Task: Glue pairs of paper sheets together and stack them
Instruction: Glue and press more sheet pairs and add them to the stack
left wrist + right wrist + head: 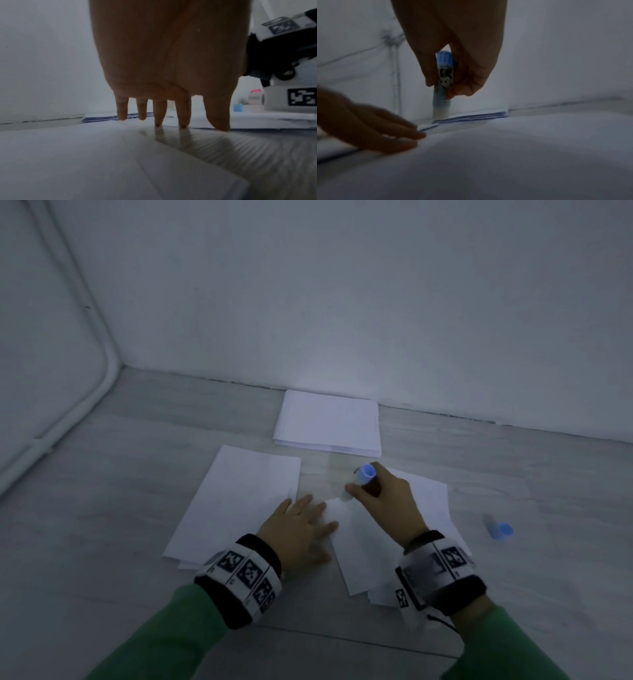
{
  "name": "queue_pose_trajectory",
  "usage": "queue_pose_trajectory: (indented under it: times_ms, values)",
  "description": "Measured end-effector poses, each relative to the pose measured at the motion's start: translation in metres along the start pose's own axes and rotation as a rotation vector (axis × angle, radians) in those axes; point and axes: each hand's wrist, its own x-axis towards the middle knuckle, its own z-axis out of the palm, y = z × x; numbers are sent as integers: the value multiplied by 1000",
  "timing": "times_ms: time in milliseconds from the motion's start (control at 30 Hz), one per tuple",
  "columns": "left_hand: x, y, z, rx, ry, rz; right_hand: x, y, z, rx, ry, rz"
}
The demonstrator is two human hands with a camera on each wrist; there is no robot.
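The right hand [387, 501] grips a glue stick [359, 479] between thumb and curled fingers. The stick stands nearly upright, blue base end up, white glue end down. In the right wrist view the glue end [439, 113] meets the far left corner of the top sheet [370, 539] of the right-hand paper pile [435, 501]. Actual contact is hard to confirm, as that region is blurred.

The left hand [301, 529] lies flat, fingers straight and slightly spread, holding nothing. Its thumb and forefinger press on the left edge of the same top sheet; the other fingers rest on the bare floor [102, 508] in the gap between the two near piles. The left wrist view shows the fingertips [158, 123] down on the surface.

A second pile of white sheets [236, 501] lies just left of the left hand. A third, squared stack [329, 422] lies farther away, its far edge against the base of the wall [342, 302].

The blue glue stick cap [500, 530] lies on its side on the floor, to the right of the right-hand pile and apart from it.

Both wrists carry white bands with black square markers [239, 573]. Green sleeves [164, 638] cover the forearms. A white conduit [102, 337] runs down the left wall corner.
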Motion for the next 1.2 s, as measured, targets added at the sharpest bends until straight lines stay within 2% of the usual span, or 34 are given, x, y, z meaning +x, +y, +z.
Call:
queue_pose_trajectory:
  times_ms: [267, 467, 867, 1200]
  values:
    - [-3, 0, 2, -6, -44, -26, 5, 4, 24, -149, -149, -150]
    - [1, 0, -2, 63, -67, -26, 5, 8, 23, -195, -136, -172]
    - [3, -4, -2, 68, -72, -10, 20, 45, -26, -249, -52, 1]
    - [4, -4, -2, 73, -72, -5, 25, 71, -58, -274, 75, 77]
